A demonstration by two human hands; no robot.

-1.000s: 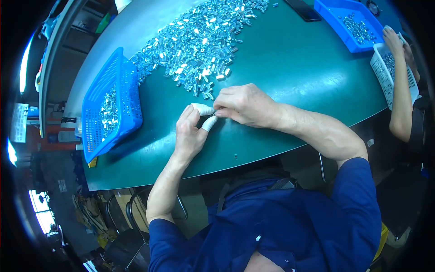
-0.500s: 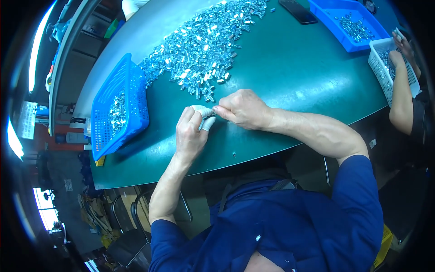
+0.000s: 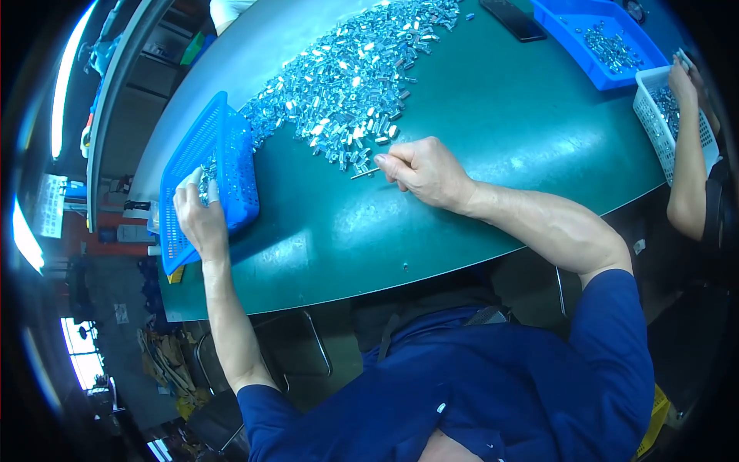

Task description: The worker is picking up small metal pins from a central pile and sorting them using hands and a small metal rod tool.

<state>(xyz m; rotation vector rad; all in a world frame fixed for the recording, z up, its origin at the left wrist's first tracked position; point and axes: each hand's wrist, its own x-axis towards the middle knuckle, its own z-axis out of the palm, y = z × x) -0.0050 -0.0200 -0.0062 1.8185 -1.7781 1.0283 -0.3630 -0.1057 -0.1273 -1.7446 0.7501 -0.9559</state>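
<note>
The person's left hand is at the blue basket on the left side of the green bench, its fingers reaching in over the near rim, toward the small metal pieces lying inside. White coverings wrap some of its fingertips; the fingers are bent and a little apart, and whether they grip a piece cannot be told. The right hand is closed in a loose fist above the bench, thumb and forefinger pinching a thin rod that points out to the left, just beside the near tip of a broad pile of shiny metal pieces. The pile stretches from the blue basket toward the far edge. A dark phone lies to the right of the pile's far end, and next to it a blue tray holds more small pieces. Just beyond, at the right, another person's hands are at a white basket that also contains metal pieces.
</note>
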